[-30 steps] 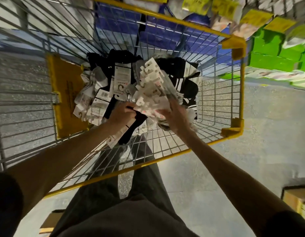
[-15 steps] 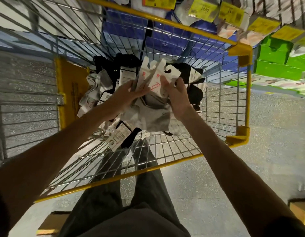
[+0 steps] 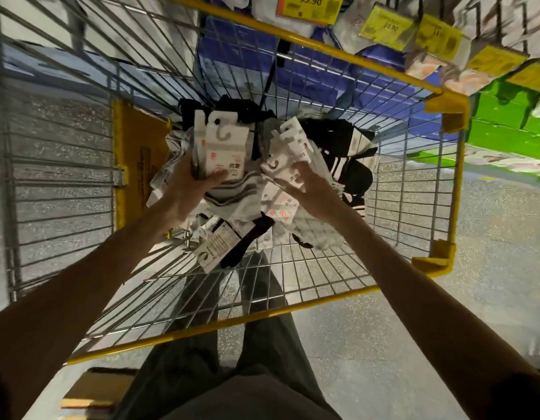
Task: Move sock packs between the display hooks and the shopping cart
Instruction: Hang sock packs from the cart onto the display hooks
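Observation:
A wire shopping cart (image 3: 262, 319) with a yellow rim holds a heap of sock packs, black ones (image 3: 347, 153) at the back. My left hand (image 3: 186, 189) grips a small stack of white sock packs (image 3: 223, 144) by their hanger cards, thumb across the front. My right hand (image 3: 311, 189) holds a fanned bunch of white sock packs (image 3: 290, 147) a little to the right. Both bunches are lifted above the heap, and grey striped socks (image 3: 232, 195) hang below the cards. A black pack with a white label (image 3: 220, 247) lies near the cart's front.
Yellow price tags (image 3: 311, 4) and hanging packs on the display hooks run along the top right. Blue boxes (image 3: 323, 74) show through the cart's far wall and green boxes (image 3: 505, 116) sit to the right. A cardboard box (image 3: 92, 389) lies by my legs on the grey floor.
The one bunch of packs held between both hands has been split into two. My left hand now has its own stack, and my right hand has drawn the rest to the right.

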